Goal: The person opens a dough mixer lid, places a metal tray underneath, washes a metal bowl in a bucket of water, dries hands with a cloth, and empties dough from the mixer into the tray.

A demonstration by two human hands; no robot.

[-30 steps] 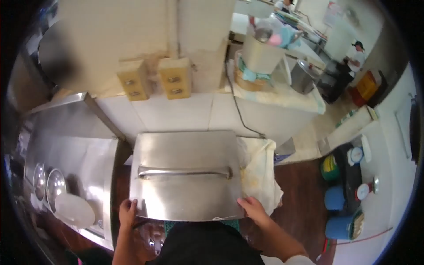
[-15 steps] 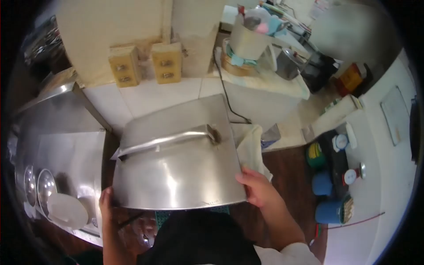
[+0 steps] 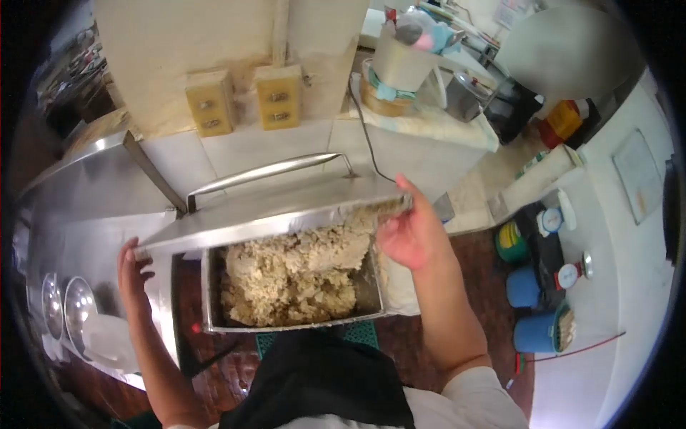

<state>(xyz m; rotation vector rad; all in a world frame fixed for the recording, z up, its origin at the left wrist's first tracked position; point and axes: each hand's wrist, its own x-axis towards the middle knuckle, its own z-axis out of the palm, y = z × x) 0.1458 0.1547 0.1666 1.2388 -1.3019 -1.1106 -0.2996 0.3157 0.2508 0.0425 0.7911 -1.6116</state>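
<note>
A stainless-steel lid (image 3: 286, 200) is held tilted above a rectangular metal container (image 3: 369, 289), covering its far part and leaving the near part open; inside lies a pale, crumbly food (image 3: 293, 286), which looks like cooked rice, heaped higher toward the back. The left hand (image 3: 134, 279) curls its fingers around the near left corner of the lid, and the right hand (image 3: 411, 232) grips the near right corner; both close on the metal, one at each end, probably so that the wide sheet stays steady and its weight is shared; the near edge is raised, presumably to show the contents; whether the far edge rests on the container, I cannot tell.

The lid's long axis runs from left to right, its right end slightly higher in view; the bar handle (image 3: 264, 171) lies along that same line, on the face turned up and away toward the wall; bits of food seem to cling near the right corner. A pale cloth (image 3: 401, 293) lies just beside the container's right side; at left, metal bowls (image 3: 78, 307) sit on a steel bench (image 3: 139, 232), apart from the container.
</note>
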